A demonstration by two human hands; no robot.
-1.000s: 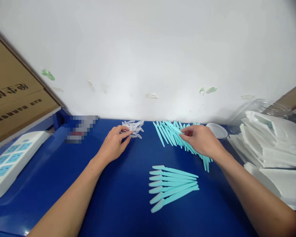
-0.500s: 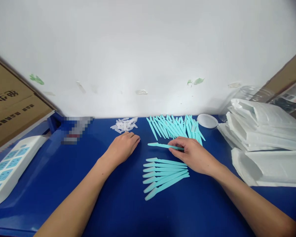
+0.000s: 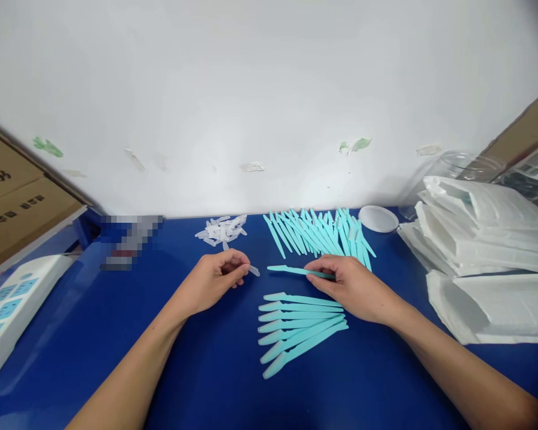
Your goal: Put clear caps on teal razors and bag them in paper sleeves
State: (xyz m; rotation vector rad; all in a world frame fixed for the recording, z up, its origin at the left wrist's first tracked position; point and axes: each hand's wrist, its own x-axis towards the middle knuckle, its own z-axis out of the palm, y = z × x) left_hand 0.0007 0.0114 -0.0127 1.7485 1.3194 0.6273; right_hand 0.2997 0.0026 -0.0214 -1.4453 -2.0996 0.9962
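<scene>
Pinched in the fingertips of my left hand [image 3: 219,279] is a small translucent blade cover [image 3: 254,271], pointing right. My right hand [image 3: 352,286] grips a turquoise eyebrow razor [image 3: 289,270] by its handle, its blade end toward the cover with a short gap between them. Below, several razors [image 3: 296,325] lie fanned out on the blue table, their blade ends to the left with pale covers on them. Behind my right hand lies a pile of turquoise razors [image 3: 316,232]. A heap of loose blade covers [image 3: 222,229] sits beyond my left hand.
White padded mailers [image 3: 488,239] are stacked at the right, before a clear jar [image 3: 461,164]. A round white lid [image 3: 379,218] lies by the wall. On the left are a power strip [image 3: 20,310] and a cardboard box [image 3: 18,197]. A blurred-out item [image 3: 132,242] lies at the back left.
My left hand has come back from the heap toward me with a blade cover in its fingers. My right hand holds the same razor, nearly in place. The view has shifted slightly.
</scene>
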